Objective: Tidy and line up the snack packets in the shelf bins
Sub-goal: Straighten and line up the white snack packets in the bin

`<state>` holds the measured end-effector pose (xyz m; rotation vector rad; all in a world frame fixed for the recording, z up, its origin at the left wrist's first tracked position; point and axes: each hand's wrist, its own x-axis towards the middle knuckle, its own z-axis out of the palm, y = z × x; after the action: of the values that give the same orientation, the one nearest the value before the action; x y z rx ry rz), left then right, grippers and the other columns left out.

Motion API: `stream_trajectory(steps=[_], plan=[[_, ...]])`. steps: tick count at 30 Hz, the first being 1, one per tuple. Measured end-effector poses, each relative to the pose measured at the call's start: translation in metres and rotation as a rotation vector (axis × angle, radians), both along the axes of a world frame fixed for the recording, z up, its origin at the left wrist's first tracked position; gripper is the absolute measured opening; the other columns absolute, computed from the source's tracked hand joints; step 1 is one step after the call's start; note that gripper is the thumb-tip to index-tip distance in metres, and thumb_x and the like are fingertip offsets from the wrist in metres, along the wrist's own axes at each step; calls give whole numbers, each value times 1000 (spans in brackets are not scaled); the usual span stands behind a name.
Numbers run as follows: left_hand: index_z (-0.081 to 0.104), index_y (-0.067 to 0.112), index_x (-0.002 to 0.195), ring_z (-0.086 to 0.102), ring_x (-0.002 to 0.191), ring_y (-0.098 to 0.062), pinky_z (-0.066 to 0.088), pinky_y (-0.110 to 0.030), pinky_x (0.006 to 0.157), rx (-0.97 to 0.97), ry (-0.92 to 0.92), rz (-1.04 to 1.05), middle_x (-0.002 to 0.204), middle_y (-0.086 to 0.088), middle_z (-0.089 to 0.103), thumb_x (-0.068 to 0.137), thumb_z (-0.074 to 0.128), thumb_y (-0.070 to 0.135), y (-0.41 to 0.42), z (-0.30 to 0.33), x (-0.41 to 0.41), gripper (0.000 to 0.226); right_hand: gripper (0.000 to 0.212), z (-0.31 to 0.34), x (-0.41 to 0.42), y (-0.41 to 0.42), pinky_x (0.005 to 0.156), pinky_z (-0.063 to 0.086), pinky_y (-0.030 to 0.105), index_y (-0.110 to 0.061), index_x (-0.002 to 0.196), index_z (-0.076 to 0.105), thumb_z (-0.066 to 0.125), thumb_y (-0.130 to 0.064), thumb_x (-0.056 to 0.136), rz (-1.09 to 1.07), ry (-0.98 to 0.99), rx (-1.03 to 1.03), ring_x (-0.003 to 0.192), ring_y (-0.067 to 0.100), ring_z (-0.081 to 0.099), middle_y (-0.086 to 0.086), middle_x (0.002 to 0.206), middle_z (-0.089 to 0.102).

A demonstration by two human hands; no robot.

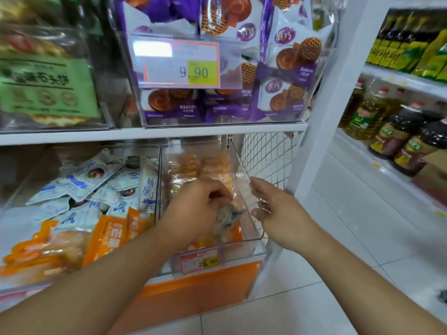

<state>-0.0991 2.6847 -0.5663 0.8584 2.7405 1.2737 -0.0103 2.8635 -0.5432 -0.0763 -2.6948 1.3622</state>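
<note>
Nearest the camera, two bare forearms reach in toward the lower shelf. The left hand [193, 209] is inside the clear bin [254, 247] on the right of that shelf, its fingers curled round a small greyish packet [226, 220] that is blurred, so what it is cannot be told. The right hand [278, 211] rests at the bin's right wall, fingers loosely extended with the thumb apart, touching the clear edge; it holds nothing. On the bin's front hangs a price tag [199, 262] reading 29.90, above an orange shelf strip [198, 286]. Under and behind the left hand lie orange snack packets [200, 165], piled toward the back of the bin. The neighbouring bin to the left holds blue-and-white packets [92, 184] scattered at angles, with orange packets [106, 235] at its front. A white wire mesh [266, 155] closes the shelf's right end. On the shelf above, a clear bin carries purple-and-white packets [287, 64] and a 9.90 tag [181, 64]; green packets [46, 81] sit to its left. Far right, bottles [399, 134] stand on another shelf.
</note>
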Motion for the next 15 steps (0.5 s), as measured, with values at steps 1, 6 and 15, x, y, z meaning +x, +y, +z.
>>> stream_trajectory(steps=[1,6,15], plan=[[78,32,92,64,86,9,47,-6,71,100,1,54,92,21,72,96,70,18,-8,8,5,17,64,6,1,-4,80,33,-8,-63,114,50,61,-2,100,-10,27,46,90,-32,49,-46,102,49],[79,32,92,68,90,2,56,-18,77,492,-135,253,94,16,76,96,71,20,-49,38,25,14,56,22,5,-35,100,37,5,-47,136,56,73,-15,93,1,26,15,120,-18,50,-34,131,56],[72,34,99,70,86,-6,60,-25,76,350,-125,337,87,9,74,95,71,21,-150,37,31,14,9,23,-8,-106,56,51,16,-29,101,77,75,-22,96,56,-92,-257,79,5,77,-14,89,81]])
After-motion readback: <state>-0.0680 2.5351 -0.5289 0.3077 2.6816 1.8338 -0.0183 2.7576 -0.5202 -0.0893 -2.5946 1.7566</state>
